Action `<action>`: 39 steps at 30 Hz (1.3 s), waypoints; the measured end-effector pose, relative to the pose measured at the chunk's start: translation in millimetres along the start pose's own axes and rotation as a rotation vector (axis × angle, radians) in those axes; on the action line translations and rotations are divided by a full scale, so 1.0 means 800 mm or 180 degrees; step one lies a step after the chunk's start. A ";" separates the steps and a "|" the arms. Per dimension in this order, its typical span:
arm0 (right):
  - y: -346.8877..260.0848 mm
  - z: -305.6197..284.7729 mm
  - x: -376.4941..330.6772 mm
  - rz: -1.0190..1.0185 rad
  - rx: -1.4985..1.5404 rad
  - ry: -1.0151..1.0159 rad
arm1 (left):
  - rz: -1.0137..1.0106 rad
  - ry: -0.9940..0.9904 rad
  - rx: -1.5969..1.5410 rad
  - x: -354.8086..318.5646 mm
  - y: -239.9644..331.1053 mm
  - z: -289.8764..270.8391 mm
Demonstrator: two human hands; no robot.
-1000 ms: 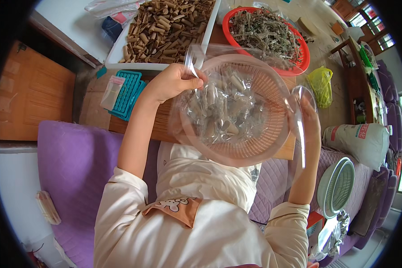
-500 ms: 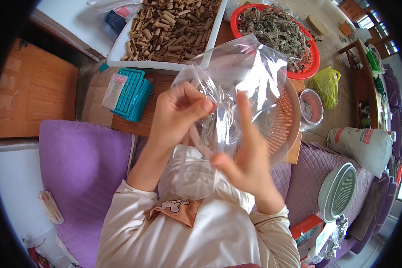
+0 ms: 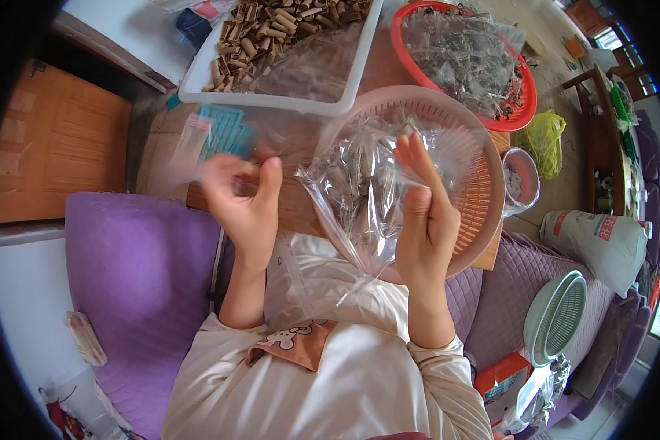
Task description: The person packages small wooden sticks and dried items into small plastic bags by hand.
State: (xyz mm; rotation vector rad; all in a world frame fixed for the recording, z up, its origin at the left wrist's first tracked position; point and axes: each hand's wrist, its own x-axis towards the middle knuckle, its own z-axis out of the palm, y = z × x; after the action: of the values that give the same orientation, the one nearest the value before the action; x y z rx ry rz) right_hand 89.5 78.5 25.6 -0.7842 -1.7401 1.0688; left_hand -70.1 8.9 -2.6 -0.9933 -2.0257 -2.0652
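Hands are parting since half a second ago, the left one swinging out from the clear bag. Head view: the right hand (image 3: 427, 224) is pressing flat, fingers straight, against the bag (image 3: 359, 198), which is hanging over the pink basket (image 3: 484, 183); the left hand (image 3: 243, 202), motion-blurred, seems to be pinching a small clear sleeve, though its grip is hard to make out. Judging by this, a bag is being opened; next it needs both edges pulled apart. Bag contents are lost in glare; the white tray (image 3: 345, 88) is cut off above.
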 end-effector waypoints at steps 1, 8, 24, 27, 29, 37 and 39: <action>-0.008 0.000 -0.001 0.0139 -0.0146 -0.0024 | -0.0004 -0.0006 0.0003 0.002 -0.009 -0.002; -0.029 0.024 0.004 -0.0728 -0.1199 -0.0822 | 0.3161 -0.1517 0.0821 -0.007 0.005 -0.025; -0.055 0.033 0.002 -0.1049 -0.1577 -0.1654 | 0.0951 -0.3763 0.0831 0.024 0.006 0.082; -0.057 0.035 0.000 -0.1154 -0.1561 -0.1544 | 0.2017 -0.3321 0.1683 0.032 0.001 0.098; -0.059 0.035 0.001 -0.1139 -0.1504 -0.1496 | 0.2547 -0.3066 0.2077 0.033 -0.001 0.107; -0.080 0.041 0.000 -0.1282 -0.1245 -0.1071 | 0.2398 -0.3058 0.1956 0.032 0.007 0.122; -0.087 0.041 0.002 -0.1330 -0.1291 -0.0983 | 0.2294 -0.3033 0.1395 0.040 0.007 0.129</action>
State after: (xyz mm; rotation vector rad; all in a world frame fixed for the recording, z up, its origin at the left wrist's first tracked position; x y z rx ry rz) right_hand 55.2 40.5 82.8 -0.4706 -2.3021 0.5794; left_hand -52.9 115.1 8.6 -2.3867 -1.7840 -0.7664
